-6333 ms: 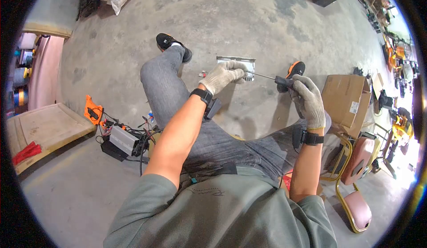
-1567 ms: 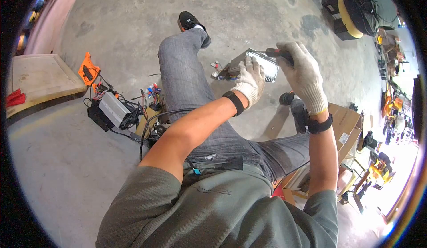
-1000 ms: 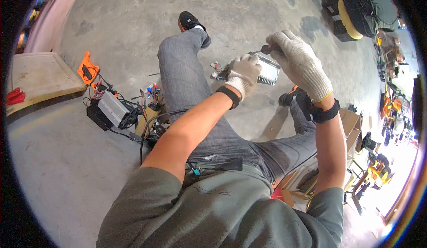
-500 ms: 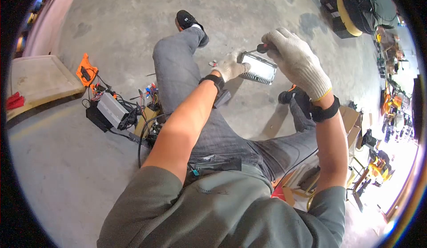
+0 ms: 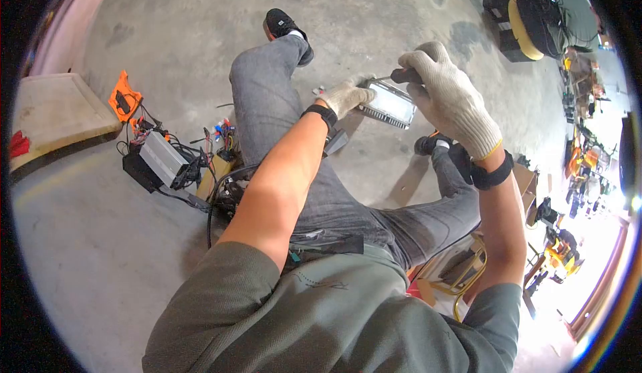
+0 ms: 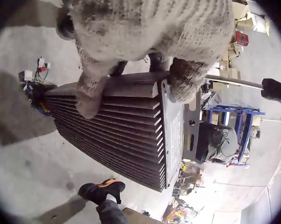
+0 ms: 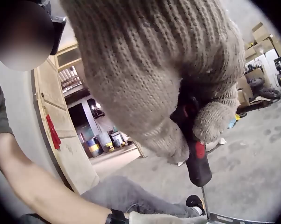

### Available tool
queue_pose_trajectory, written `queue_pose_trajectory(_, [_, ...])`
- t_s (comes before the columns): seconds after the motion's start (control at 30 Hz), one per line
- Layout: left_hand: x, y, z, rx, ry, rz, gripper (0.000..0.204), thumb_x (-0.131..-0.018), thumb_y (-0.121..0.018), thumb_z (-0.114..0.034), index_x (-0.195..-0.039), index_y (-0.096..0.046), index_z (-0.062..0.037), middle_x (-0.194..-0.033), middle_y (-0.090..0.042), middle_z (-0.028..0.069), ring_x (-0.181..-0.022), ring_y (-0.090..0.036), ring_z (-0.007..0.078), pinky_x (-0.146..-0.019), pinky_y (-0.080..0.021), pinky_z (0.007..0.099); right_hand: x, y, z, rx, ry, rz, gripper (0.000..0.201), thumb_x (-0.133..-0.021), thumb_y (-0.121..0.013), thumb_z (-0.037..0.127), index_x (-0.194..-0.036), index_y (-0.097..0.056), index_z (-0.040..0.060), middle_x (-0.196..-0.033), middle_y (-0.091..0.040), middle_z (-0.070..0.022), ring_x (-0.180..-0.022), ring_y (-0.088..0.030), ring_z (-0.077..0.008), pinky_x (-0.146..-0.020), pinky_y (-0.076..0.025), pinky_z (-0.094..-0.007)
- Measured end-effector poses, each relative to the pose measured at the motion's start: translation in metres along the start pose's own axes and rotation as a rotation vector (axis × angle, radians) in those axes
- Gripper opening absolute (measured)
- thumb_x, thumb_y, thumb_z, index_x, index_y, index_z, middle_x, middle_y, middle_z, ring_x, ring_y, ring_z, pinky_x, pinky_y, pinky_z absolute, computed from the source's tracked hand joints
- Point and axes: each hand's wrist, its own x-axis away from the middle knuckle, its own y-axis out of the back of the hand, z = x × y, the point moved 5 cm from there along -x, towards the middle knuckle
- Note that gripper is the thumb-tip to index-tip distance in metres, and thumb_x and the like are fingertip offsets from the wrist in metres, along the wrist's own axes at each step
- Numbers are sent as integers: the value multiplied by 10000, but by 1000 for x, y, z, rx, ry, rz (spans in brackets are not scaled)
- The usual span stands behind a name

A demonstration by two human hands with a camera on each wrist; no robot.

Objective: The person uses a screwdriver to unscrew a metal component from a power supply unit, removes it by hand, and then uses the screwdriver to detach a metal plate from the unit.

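My gloved left hand point(image 5: 348, 97) grips the left end of a finned metal case point(image 5: 391, 109), thumb on its pale labelled face. The left wrist view shows the case's dark cooling fins point(image 6: 112, 126) and a slotted mounting flange point(image 6: 191, 130), with one fingertip resting over the fins. In my gloved right hand point(image 5: 451, 99) is a screwdriver; its black and red handle point(image 7: 198, 165) sits between curled fingers. The screwdriver's shaft point(image 7: 205, 198) points down to the case's edge in the right wrist view. Its tip is hidden by the left hand's fingers in the left wrist view.
Wires with plugs point(image 6: 38, 77) trail from the case's far end. At left lie a silver box point(image 5: 164, 156) with cables, an orange part point(image 5: 125, 97) and a wooden panel point(image 5: 63, 109). Another person point(image 5: 568, 19) is at the upper right.
At first the left hand was at the screwdriver's shaft; later it lay over the case's top, then slid to its left end. The right hand rose slightly leftward with the screwdriver.
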Motion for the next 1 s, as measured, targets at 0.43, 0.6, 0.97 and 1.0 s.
queue_pose_trajectory(0.43, [5, -3, -2, 62, -16, 30, 610, -962, -607, -193, -1556, -473, -165, -1280, -640, 62, -1018, -621, 209, -803, -549, 400, -7, -2, 7, 3, -19, 21, 291, -974, -660, 169, -1253, -623, 97, -1197, -612, -192, -1033, -682, -413, -869, -563, -487])
queue_pose_trajectory(0.6, [-1, -3, 3, 122, -1, 37, 593, -940, -614, -211, -1521, -513, -148, -1272, -653, 68, -980, -642, 213, -782, -557, 408, -7, -4, 6, 98, -67, 42, 292, -985, -655, 151, -1267, -610, 86, -1163, -639, -155, -1033, -705, -383, -868, -573, -457])
queue_pose_trajectory(0.97, [-22, 0, 4, 344, 311, -183, 321, -1046, -479, -403, -1179, -669, -181, -1040, -717, 25, -887, -674, 218, -693, -561, 494, -4, -11, 1, 19, -53, 17, 259, -979, -661, 164, -1212, -594, 76, -1154, -603, -202, -1003, -676, -434, -837, -560, -502])
queue_pose_trajectory(1.0, [-26, 1, 7, 330, 321, -208, 333, -1054, -465, -430, -1143, -669, -183, -1008, -715, 23, -870, -670, 221, -692, -558, 512, -3, -11, 1, 10, -50, 2, 256, -979, -664, 172, -1206, -595, 74, -1153, -603, -200, -1003, -677, -432, -840, -560, -500])
